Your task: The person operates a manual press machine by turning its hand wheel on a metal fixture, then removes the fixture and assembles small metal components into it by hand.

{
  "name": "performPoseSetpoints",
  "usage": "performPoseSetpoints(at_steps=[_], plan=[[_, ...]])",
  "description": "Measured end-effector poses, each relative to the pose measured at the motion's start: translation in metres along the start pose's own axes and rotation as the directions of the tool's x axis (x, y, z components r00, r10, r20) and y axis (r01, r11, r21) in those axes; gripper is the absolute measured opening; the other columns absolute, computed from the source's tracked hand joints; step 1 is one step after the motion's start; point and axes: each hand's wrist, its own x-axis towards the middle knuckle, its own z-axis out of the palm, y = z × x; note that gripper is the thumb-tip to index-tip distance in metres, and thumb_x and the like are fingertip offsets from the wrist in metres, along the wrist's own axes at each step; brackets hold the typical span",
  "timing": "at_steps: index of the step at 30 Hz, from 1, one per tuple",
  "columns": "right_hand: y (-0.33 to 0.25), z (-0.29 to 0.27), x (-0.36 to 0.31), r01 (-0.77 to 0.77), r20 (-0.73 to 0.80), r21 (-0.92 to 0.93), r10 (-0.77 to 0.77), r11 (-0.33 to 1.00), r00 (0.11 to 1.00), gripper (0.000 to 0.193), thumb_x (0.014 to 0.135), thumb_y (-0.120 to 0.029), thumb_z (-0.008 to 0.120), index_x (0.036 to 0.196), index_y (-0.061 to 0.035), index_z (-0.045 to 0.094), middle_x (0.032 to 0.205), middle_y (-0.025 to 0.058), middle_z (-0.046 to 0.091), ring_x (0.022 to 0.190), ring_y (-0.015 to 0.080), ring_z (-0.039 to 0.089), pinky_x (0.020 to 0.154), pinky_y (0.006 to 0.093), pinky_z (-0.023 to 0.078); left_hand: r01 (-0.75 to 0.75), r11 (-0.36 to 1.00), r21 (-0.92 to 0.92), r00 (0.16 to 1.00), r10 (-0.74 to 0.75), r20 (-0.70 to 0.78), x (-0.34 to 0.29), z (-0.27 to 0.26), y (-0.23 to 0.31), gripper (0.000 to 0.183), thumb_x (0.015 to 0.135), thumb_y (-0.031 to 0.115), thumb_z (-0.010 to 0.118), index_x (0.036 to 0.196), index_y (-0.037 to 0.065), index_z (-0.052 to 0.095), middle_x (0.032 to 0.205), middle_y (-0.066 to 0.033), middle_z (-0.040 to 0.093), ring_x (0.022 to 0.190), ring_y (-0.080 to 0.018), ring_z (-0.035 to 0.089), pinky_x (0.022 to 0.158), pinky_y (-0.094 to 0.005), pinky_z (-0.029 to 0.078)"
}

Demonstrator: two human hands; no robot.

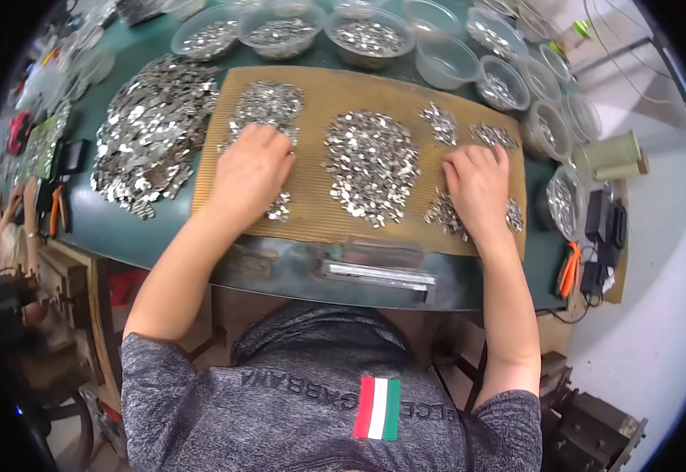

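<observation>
Small shiny metal pieces lie in several piles on a brown ribbed mat [311,212]. My left hand [254,169] is at the near edge of the far-left pile of metal pieces [268,104], its fingers curled down and together. A few loose pieces [279,207] lie beside its wrist. The large middle pile [371,167] sits between my hands. On the right, my right hand [478,185] has its fingers bent down among smaller piles, one beyond it [439,123] and one to its near left [445,214]. Both hands' fingertips are hidden, so any piece in them cannot be made out.
A big heap of metal pieces [154,130] covers the green table left of the mat. Clear plastic bowls [368,38] line the far and right edges, many with pieces inside. Orange-handled pliers [569,269] lie at right. A metal-edged clear tool [378,274] rests near the front edge.
</observation>
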Motion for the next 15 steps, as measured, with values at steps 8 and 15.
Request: performPoseSetpoints(at_steps=[8, 15], plan=[[-0.006, -0.030, -0.007, 0.086, -0.012, 0.148, -0.085, 0.985, 0.996, 0.010, 0.092, -0.011, 0.073, 0.100, -0.0080, 0.066, 0.096, 0.0066, 0.066, 0.099, 0.0287, 0.065, 0.109, 0.0530, 0.042, -0.022, 0.992, -0.123, 0.998, 0.014, -0.068, 0.006, -0.007, -0.010, 0.008, 0.093, 0.008, 0.072, 0.099, 0.004, 0.068, 0.094, -0.0126, 0.066, 0.087, -0.0329, 0.065, 0.077, -0.0403, 0.052], [-0.050, -0.086, -0.069, -0.062, 0.220, 0.596, -0.089, 0.801, 0.971, 0.015, 0.089, -0.004, 0.074, 0.101, -0.0064, 0.066, 0.106, 0.0087, 0.072, 0.114, 0.0297, 0.069, 0.111, 0.0509, 0.046, 0.370, 0.674, -0.640, 0.913, -0.390, 0.117, -0.017, -0.013, -0.006, 0.007, 0.102, 0.007, 0.067, 0.105, 0.001, 0.066, 0.092, -0.0011, 0.070, 0.077, -0.0040, 0.059, 0.069, -0.0232, 0.049]])
